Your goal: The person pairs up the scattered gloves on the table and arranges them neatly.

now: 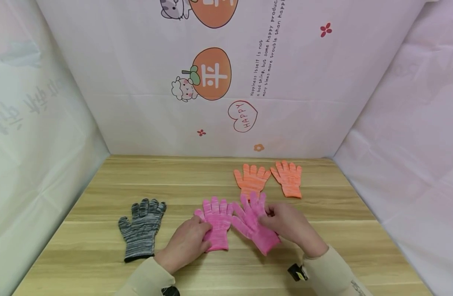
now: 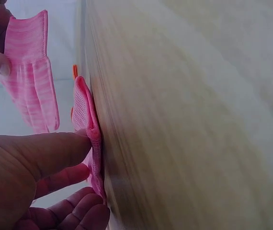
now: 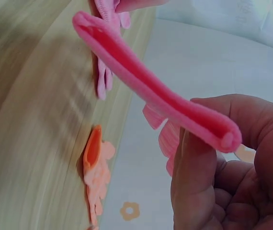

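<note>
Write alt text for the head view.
A person's right hand holds a pink glove beside a second pink glove, which the left hand touches on a wooden table. A gray glove lies to the left, and two orange gloves farther back.

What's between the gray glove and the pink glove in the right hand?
The other pink glove, lying on the table, and the left hand touching its left side. Head view shows both.
</note>
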A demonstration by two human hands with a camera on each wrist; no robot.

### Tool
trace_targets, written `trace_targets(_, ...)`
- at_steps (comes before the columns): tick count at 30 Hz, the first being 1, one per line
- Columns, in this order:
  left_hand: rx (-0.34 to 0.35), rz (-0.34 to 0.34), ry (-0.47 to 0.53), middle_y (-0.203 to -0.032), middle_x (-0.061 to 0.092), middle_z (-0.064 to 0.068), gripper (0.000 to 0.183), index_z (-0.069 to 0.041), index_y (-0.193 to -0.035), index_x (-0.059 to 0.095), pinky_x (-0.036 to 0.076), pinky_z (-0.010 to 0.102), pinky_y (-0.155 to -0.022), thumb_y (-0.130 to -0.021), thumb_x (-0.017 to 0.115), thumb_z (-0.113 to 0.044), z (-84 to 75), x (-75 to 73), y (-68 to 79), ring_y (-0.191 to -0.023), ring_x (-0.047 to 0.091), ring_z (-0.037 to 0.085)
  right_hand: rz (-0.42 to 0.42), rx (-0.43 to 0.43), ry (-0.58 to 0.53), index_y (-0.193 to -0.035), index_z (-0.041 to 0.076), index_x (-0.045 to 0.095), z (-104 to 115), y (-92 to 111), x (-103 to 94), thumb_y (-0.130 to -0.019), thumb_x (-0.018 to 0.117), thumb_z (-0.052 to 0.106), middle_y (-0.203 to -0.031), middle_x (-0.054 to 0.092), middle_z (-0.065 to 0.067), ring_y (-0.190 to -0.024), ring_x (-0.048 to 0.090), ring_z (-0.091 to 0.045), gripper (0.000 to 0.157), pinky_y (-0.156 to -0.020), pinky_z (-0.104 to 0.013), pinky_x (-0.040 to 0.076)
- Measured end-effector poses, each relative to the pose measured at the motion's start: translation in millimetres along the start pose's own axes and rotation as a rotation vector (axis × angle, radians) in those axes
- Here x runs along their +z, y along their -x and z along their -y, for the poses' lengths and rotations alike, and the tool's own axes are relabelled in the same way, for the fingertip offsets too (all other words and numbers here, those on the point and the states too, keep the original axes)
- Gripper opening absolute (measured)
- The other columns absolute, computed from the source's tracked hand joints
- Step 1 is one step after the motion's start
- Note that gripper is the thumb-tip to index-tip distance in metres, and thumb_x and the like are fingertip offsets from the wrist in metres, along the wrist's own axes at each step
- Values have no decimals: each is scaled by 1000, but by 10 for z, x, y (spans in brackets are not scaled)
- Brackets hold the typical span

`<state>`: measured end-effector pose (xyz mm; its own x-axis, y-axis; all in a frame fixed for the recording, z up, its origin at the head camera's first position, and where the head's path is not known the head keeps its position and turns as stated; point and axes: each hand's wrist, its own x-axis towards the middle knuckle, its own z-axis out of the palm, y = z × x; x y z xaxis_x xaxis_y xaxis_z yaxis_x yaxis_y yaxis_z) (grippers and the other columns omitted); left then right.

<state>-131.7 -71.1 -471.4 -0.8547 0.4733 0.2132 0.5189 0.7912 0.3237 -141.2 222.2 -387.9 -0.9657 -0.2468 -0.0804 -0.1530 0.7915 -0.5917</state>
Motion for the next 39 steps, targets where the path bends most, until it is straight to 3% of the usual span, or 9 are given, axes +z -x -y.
trace_targets(14,-10,5,-1,-82,50,-2,21,-8,-97,73,40,28,-63,-85,83,-22,-1,-2,8,-72,44,12,-56,-15,-10,-65,17,43,204,-144,188,-92,70,19,-58,37,8,-53,33,-8,39,-50,-21,24)
trace_targets(22,-27,18,10,-84,55,0,20,-8,-95,73,45,30,-65,-85,83,-23,6,-1,14,-74,49,13,-60,-27,-48,-64,16,43,292,-240,316,-92,71,19,-58,38,6,-53,35,-8,39,-51,-21,29)
trace_targets(30,-39,30,55,-86,53,-1,15,-12,-88,68,45,32,-66,-85,80,-20,19,-35,10,-76,49,13,-93,-52,-65,-68,15,46,386,-333,469,-92,72,19,-59,39,7,-55,37,-8,36,-51,-22,29)
trace_targets(39,-74,4,172,-90,59,-1,13,-14,-96,71,47,31,-68,-84,76,-15,81,-21,-11,-78,51,11,-112,-57,-118,-69,15,49,445,-411,602,-94,71,22,-60,44,6,-54,41,-9,34,-50,-22,33)
